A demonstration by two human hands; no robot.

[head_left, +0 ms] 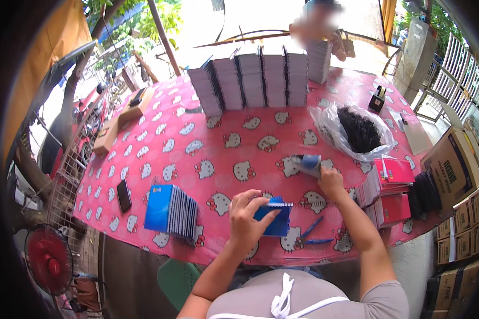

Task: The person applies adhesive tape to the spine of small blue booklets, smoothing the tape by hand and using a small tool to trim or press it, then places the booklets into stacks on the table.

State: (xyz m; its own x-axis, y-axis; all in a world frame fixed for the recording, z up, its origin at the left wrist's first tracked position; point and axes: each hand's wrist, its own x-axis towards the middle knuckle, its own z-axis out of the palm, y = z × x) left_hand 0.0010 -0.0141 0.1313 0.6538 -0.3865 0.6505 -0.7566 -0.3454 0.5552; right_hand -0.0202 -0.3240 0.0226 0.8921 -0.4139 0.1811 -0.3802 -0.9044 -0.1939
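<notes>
"What's the left hand up to?"

"It has a blue spiral notebook between thumb and fingers, close to the middle of the tabletop's near edge. The wire binding runs along the notebook's far side."

"And the right hand?"

"Reaching farther in, fingers curled at the near end of a blue-and-grey item. It's blurred, so I can't tell whether the fingers truly grip it, or what it is."

"Anything near the hands?"

"Two slim blue pieces lie on the pink cat-print tablecloth, just right of the notebook."

"What stands left of them?"

"A stack of blue notebooks near the tabletop's near left corner, then a dark phone toward the left edge."

"And on the right?"

"Pink-covered notebooks piled by the right edge, with black binding coils beside them. Beyond those sits a clear plastic bag holding a black tangle."

"The far edge?"

"Tall stacks of bound pages stand in a row there, and another person's arm shows behind the right end."
</notes>
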